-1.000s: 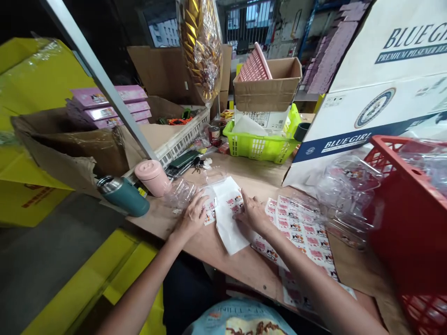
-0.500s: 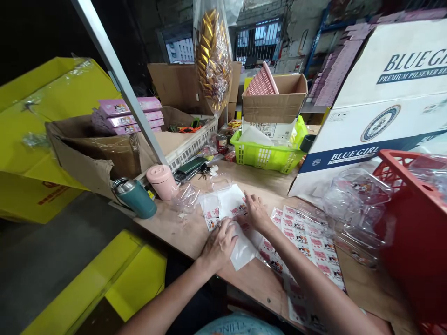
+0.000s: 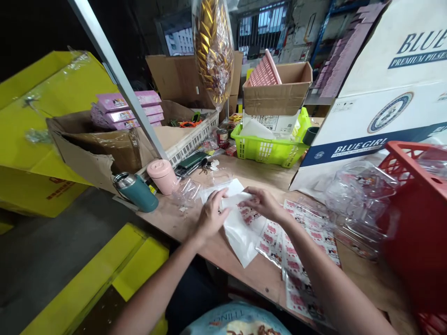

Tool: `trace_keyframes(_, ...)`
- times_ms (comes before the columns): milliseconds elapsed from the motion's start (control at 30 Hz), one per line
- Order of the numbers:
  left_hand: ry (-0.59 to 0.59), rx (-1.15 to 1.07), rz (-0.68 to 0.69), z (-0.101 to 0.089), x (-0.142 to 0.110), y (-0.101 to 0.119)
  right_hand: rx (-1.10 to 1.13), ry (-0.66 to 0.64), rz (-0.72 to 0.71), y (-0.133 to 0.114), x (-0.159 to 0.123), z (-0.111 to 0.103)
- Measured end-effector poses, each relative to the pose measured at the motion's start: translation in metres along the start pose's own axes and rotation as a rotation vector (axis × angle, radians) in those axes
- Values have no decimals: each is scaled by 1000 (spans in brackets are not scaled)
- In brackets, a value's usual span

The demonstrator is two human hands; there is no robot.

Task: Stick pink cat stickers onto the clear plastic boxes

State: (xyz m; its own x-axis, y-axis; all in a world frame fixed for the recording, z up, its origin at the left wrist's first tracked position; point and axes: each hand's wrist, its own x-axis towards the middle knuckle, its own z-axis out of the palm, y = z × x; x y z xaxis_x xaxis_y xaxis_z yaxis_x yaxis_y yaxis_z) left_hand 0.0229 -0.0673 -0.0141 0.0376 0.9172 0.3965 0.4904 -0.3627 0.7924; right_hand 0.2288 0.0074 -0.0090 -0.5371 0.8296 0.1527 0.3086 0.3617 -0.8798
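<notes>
Over the table's near side, my left hand (image 3: 212, 213) and my right hand (image 3: 264, 204) pinch the two ends of a white paper strip (image 3: 233, 200). The strip looks like a folded edge of a sticker sheet, though the fingers partly cover it. Beneath them a glossy white backing sheet (image 3: 240, 239) hangs toward the table's front edge. Another white sheet (image 3: 235, 187) lies just beyond the hands. Under and beside my right forearm are sheets of printed stickers (image 3: 295, 265) with red patches and cat pictures.
To the left stand a pink canister (image 3: 162, 177) and a teal flask (image 3: 138, 193). Crumpled clear plastic (image 3: 188, 191) and keys (image 3: 205, 166) lie nearby. A green basket (image 3: 267, 150) sits behind. On the right are clear plastic packs (image 3: 359, 200), a red basket (image 3: 414, 218) and a white carton (image 3: 377, 116).
Both hands have risen from lying on the sheets and now hold a white strip between them. The right fingers have bent inward. The view has shifted slightly.
</notes>
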Motion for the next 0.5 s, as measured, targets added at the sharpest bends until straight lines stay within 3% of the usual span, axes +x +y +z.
trace_keyframes(133, -179, -566, -353, -6, 17, 12, 290, 155, -5, -11, -9, 1)
trace_keyframes(233, -269, -762, -451, -7, 8, 20, 428, 219, 6, -16, -9, 9)
trace_keyframes(400, -143, -854, -497, -11, -8, 21, 544, 259, 8, -24, -7, 22)
trace_keyframes(500, -129, -864, -534, -14, -13, 16, 539, 292, 1, -26, -4, 27)
